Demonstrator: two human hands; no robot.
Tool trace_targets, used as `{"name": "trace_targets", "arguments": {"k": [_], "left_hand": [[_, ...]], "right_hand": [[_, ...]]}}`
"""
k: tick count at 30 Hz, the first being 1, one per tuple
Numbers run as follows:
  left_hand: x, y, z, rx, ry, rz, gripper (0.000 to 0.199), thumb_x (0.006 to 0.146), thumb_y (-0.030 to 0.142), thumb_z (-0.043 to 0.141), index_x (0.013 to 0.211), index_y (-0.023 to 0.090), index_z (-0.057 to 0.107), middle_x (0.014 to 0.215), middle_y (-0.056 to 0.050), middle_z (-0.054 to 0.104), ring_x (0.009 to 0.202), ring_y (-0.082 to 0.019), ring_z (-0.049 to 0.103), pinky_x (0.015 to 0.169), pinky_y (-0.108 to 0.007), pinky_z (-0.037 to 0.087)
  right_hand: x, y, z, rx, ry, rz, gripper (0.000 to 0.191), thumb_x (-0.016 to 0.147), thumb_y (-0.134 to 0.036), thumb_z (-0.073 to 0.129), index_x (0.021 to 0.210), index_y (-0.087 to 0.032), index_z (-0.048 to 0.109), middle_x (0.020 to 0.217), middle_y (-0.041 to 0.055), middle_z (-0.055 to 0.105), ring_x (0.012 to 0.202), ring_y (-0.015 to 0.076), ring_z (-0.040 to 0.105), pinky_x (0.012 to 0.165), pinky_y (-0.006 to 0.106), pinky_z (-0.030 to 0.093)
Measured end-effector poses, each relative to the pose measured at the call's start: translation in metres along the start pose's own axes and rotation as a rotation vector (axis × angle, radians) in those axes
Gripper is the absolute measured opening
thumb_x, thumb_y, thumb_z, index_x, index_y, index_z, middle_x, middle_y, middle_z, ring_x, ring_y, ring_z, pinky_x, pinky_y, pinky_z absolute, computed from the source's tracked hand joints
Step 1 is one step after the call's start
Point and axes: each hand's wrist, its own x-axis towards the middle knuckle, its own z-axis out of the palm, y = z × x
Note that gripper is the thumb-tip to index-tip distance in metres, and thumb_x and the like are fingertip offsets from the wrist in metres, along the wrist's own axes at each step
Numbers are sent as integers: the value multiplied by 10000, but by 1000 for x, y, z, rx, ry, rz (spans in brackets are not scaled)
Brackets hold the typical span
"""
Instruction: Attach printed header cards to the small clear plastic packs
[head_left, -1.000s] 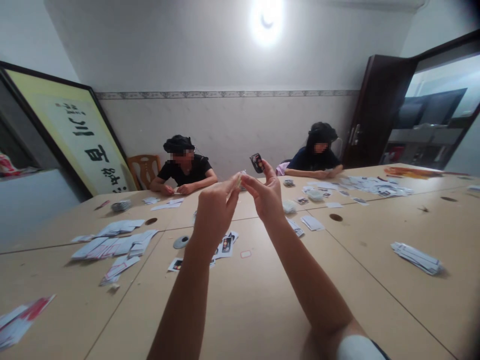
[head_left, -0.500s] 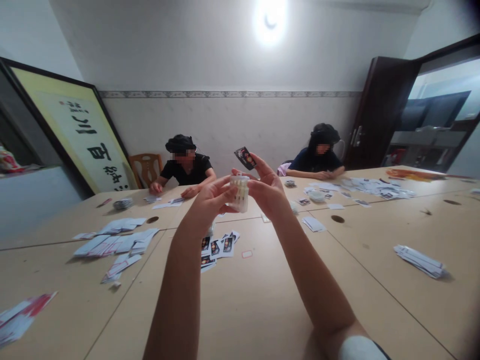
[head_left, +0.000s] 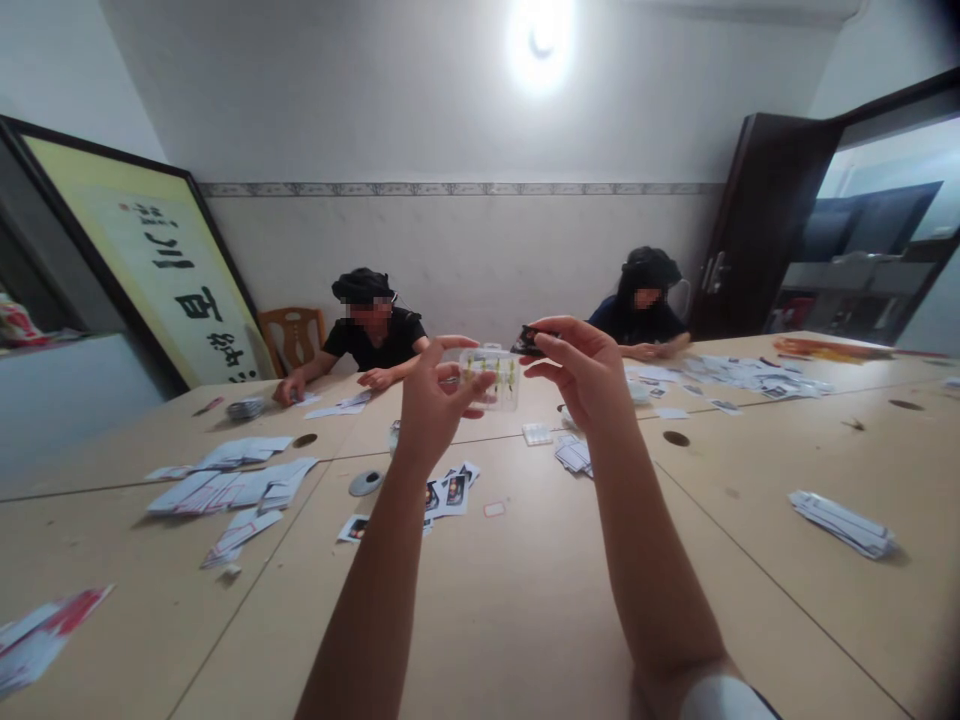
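Note:
My left hand grips a small clear plastic box by its left side, in front of me above the table. Small yellow-green pieces show in a row inside the box. Just to the right, my right hand pinches a dark printed sticker or card between thumb and fingers, close to the box's upper right corner. Below my hands, several printed cards lie on the table. Another clear compartment box rests farther back, beside a stack of white slips.
White paper stacks spread over the left of the table; a bundle of slips lies at the right. A grey round disc sits by my left forearm. Two people, one in a black shirt, sit across the table.
My right hand has come off the box and moved right and slightly down with the dark sticker or card. The box has turned wider toward me, held by my left hand alone.

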Motion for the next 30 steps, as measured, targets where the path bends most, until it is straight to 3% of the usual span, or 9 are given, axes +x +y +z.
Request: {"name": "trace_targets", "arguments": {"k": [5,10,20,27,30], "left_hand": [[-4,1,13,23,0,40,546,721,431,868,1134,217,582,870,-37,743,670,-227,772,380,-182,547],[-5,-2,15,-12,-47,44,508,755,437,840,1115,227,551,881,-18,736,688,-203,761,432,-214,599],[-4,3,9,-143,-66,-24,470,800,383,776,1166,222,528,931,-33,764,762,-216,780,543,-256,645],[-3,4,5,-127,-109,-43,488,804,392,770,1179,222,507,959,-41,751,769,-218,768,427,-202,585],[-2,3,5,-124,-121,-15,472,817,376,761,1183,236,499,922,-22,743,762,-200,763,456,-195,592]], "right_hand": [[-6,-1,8,-105,-18,-43,214,698,-324,876,750,-204,707,649,-27,698,492,95,613,495,250,551],[-7,-1,7,-165,-2,-115,219,698,-306,890,726,-203,698,627,-31,688,457,78,575,446,233,471],[-6,3,11,-168,-16,-92,246,685,-341,894,722,-197,698,634,-28,669,544,99,607,532,252,539],[-6,4,12,-181,-26,-74,260,679,-357,894,721,-191,698,648,-27,663,563,103,605,556,266,588],[-7,5,12,-211,-3,-91,229,698,-336,875,736,-191,703,655,-21,671,571,114,627,548,271,587]]}}
